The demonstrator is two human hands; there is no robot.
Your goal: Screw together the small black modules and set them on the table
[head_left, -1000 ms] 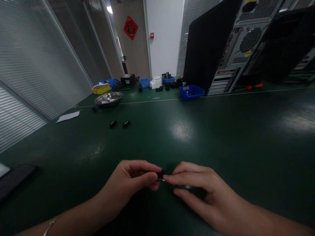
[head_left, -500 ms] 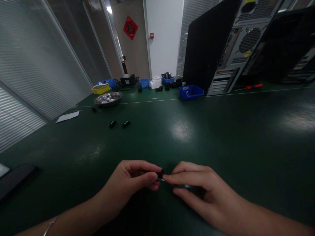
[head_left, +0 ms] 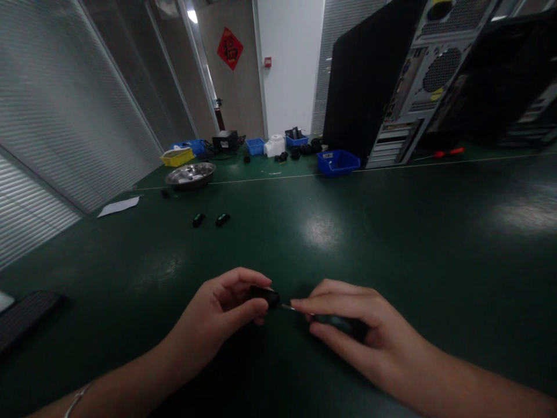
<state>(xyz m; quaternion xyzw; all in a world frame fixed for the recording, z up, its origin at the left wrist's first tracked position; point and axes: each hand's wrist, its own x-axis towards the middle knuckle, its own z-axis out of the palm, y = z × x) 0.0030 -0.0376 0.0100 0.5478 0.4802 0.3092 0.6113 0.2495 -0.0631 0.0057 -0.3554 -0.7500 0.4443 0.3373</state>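
Observation:
My left hand (head_left: 226, 305) pinches a small oblong black part (head_left: 266, 296) between thumb and fingers, low over the green table. Facing it, my right hand (head_left: 361, 322) is closed around a thin metal-tipped tool (head_left: 288, 307), whose handle is mostly hidden under the fingers. The tip points left at the end of the black part, with a narrow gap between them. Farther off on the table lie two similar small black pieces with green marks, one on the left (head_left: 199, 220) and one on the right (head_left: 223, 219).
A steel dish (head_left: 190, 175), a yellow bin (head_left: 177, 157) and a blue bin (head_left: 338, 163) stand toward the back. Behind the blue bin rises a large black computer case (head_left: 369, 75). White paper (head_left: 119, 206) lies at left; a dark keyboard (head_left: 32, 316) is at the near left edge.
My left hand has shifted left and slightly up, turning the black part so more of it shows. The tool's tip has come apart from it and is now visible.

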